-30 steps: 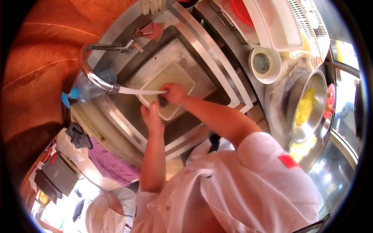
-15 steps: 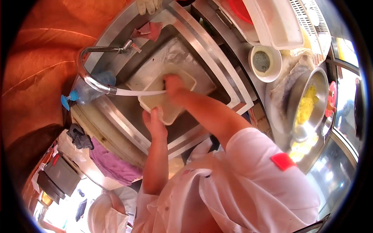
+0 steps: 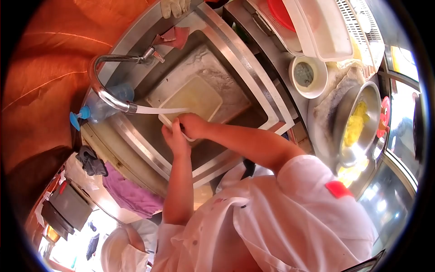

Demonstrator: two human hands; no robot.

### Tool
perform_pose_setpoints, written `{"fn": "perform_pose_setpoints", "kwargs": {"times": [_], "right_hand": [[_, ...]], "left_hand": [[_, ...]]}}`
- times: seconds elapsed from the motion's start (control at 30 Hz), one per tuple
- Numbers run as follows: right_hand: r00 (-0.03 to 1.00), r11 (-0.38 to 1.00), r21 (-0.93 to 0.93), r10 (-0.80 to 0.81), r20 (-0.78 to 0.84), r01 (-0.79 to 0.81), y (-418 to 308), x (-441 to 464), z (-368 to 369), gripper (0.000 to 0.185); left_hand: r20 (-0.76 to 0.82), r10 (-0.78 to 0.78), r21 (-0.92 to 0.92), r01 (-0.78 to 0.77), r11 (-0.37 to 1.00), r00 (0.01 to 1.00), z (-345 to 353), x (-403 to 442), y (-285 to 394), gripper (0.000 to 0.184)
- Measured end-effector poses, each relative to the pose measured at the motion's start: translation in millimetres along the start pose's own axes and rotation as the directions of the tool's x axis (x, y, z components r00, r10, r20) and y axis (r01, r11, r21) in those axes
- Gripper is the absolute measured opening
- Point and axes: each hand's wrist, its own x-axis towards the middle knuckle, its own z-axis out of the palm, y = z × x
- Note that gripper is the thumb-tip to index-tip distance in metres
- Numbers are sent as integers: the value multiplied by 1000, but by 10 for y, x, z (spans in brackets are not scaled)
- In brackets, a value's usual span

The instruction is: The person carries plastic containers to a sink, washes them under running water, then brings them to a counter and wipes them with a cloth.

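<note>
In the sink (image 3: 226, 63) lies a pale rectangular plastic tub (image 3: 199, 96), tilted, with cloudy liquid in it. My left hand (image 3: 176, 139) grips its near rim, thumb on the upper side. My right hand (image 3: 193, 126) is closed at the tub's near end, close to my left thumb. Whatever its fingers may hold is hidden. From the curved metal faucet (image 3: 103, 90) a stream of water (image 3: 158, 110) runs into the tub beside my right hand.
A bottle with a blue pump top (image 3: 111, 102) stands beside the faucet. Pink cloth (image 3: 174, 37) and a glove (image 3: 173, 7) lie at the sink's back edge. To the right are a white bowl (image 3: 321, 81), white trays (image 3: 324, 34) and a steel bowl (image 3: 351, 154) with yellow contents.
My right hand has moved from the middle of the tub to its near end, beside my left hand. The tub has shifted slightly left. Water keeps running.
</note>
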Motion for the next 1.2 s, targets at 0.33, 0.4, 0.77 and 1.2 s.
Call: {"fn": "perform_pose_setpoints", "kwargs": {"times": [0.33, 0.4, 0.77, 1.2], "right_hand": [[970, 998, 60, 18, -243, -3, 306, 421, 31, 21], [940, 983, -123, 87, -331, -134, 469, 340, -53, 26], [937, 843, -428, 347, -32, -327, 950, -268, -390, 15], [806, 803, -170, 509, -302, -571, 1069, -835, -861, 20]], "left_hand": [[25, -122, -47, 123, 991, 992, -71, -116, -4, 54], [32, -122, -24, 123, 992, 992, -153, -144, -43, 54], [73, 326, 655, -292, 697, 943, 95, -377, 195, 71], [769, 484, 542, -828, -148, 417, -672, -1178, 184, 81]]}}
